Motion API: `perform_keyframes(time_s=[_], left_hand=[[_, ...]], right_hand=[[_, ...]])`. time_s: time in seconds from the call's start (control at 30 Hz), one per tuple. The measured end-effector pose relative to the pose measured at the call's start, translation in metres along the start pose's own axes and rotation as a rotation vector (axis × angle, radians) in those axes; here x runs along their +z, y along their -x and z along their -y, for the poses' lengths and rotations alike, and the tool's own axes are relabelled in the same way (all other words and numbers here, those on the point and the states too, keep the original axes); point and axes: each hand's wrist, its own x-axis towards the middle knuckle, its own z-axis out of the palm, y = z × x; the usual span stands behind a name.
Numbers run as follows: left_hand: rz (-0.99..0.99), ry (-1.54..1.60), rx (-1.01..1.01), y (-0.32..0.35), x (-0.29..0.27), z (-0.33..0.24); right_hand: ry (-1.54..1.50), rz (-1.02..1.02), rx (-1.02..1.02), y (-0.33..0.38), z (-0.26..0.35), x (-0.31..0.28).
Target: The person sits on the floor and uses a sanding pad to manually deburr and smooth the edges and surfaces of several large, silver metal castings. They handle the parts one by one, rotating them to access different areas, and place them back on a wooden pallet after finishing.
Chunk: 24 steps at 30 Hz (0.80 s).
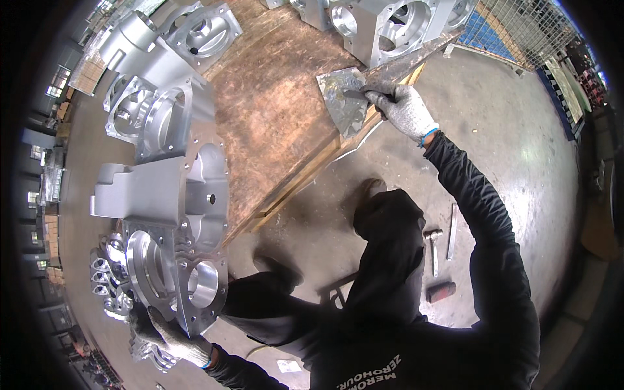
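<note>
My right hand point(404, 110), in a pale knit glove, is closed on a slim dark flat tool point(355, 95), whose exact kind I cannot make out. Its end lies over a crinkled silvery sheet point(342, 110) smeared with grey, at the table's right edge. At the lower left, my left hand point(174, 341), also gloved, is against the near bottom corner of a large grey metal housing point(170, 260). Thumb and dark-coated fingers are apart there, with the fingertips partly in shadow. The housing has machined flanges and round bores.
More metal housings point(162, 107) stand along the left, and others point(396, 29) at the far edge of the worn wooden table point(273, 110). Smaller castings point(107, 276) lie left. On the floor are a hammer-like tool point(434, 252), a metal bar point(452, 231) and a red block point(441, 292).
</note>
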Motion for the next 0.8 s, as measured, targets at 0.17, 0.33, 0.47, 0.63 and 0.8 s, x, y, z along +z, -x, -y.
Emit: perform_keyframes(time_s=[0.17,0.33,0.47,0.63,0.8], left_hand=[[0.098,-0.142,0.231,0.006,-0.005,0.015],[0.056,-0.12,0.213,0.004,-0.002,0.023],[0.046,-0.11,0.178,0.006,-0.004,0.021],[0.01,-0.001,-0.057,0.004,-0.003,0.009],[0.023,-0.02,-0.006,0.007,0.004,-0.013]], right_hand=[[-0.083,-0.009,-0.087,0.0,-0.015,0.004],[0.194,-0.066,-0.369,0.004,-0.01,0.008],[0.364,-0.091,-0.516,0.009,0.005,0.006],[0.566,-0.213,-0.546,0.006,0.003,0.006],[0.462,-0.261,-0.477,-0.004,0.006,0.018]])
